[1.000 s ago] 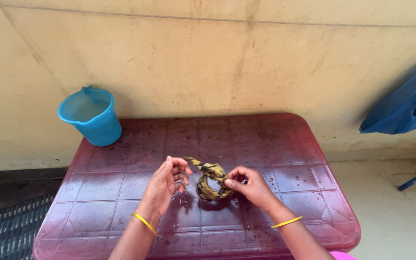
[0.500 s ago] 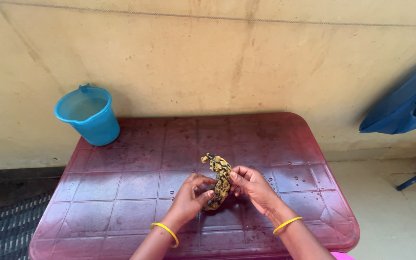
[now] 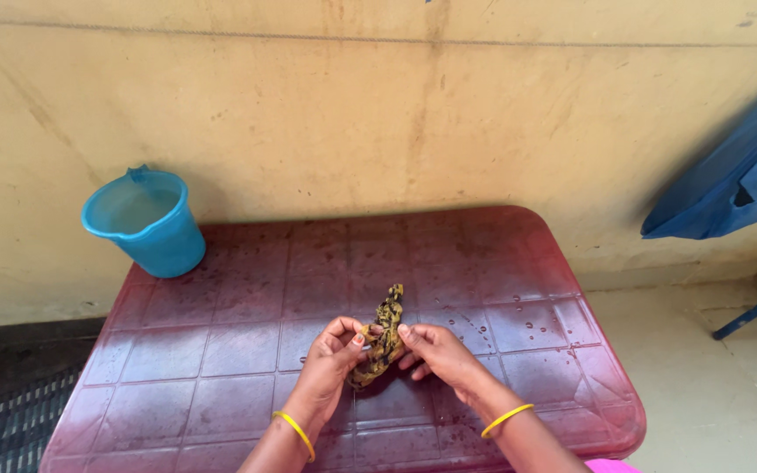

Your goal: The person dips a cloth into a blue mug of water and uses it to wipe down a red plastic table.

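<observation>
Blue bucket (image 3: 144, 222) sits at the far left corner of the wet maroon plastic table (image 3: 221, 342), well apart from the work. At centre, left hand (image 3: 330, 361) and right hand (image 3: 435, 355) both pinch a twisted yellow-and-black cloth (image 3: 382, 331), fingers closed on it from either side, one end poking up away from the person. Looks like wringing or rolling mid-way; further twisting would need firm opposing grips.

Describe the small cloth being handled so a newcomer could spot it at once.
On the wet maroon plastic table, near its front edge, the left hand and right hand pinch a twisted cloth. It is the only yellow-and-black patterned thing there, unlike the blue bucket at the far corner.
</observation>
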